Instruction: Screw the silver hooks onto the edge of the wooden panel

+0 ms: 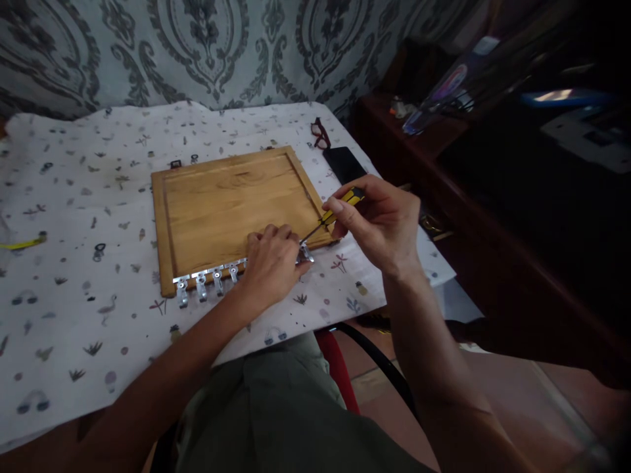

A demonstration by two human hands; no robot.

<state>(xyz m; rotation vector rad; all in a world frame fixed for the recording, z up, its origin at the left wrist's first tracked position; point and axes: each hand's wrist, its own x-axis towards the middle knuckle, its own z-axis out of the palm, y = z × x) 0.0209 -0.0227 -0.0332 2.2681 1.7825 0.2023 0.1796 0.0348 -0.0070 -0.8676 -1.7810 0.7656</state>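
A framed wooden panel [231, 203] lies flat on the cloth-covered table. Along its near edge runs a metal hook rail [217, 278] with several silver hooks hanging over the side. My left hand [274, 266] rests on the rail's right part, its fingers bent over the panel edge and hiding some of the hooks. Between the fingers and thumb of my right hand [379, 220] is a yellow and black screwdriver [340, 207]. The shaft slants down to the left, and its tip meets the rail's right end, beside my left fingers. Any screw under the tip is too small to make out.
Beyond the panel's right side lie a dark phone [344, 164] and folded glasses [320, 133]. A yellow strip-like item [23, 243] is at the far left. Dark wooden furniture [473, 210] with a plastic bottle [438, 92] on it borders the table on the right.
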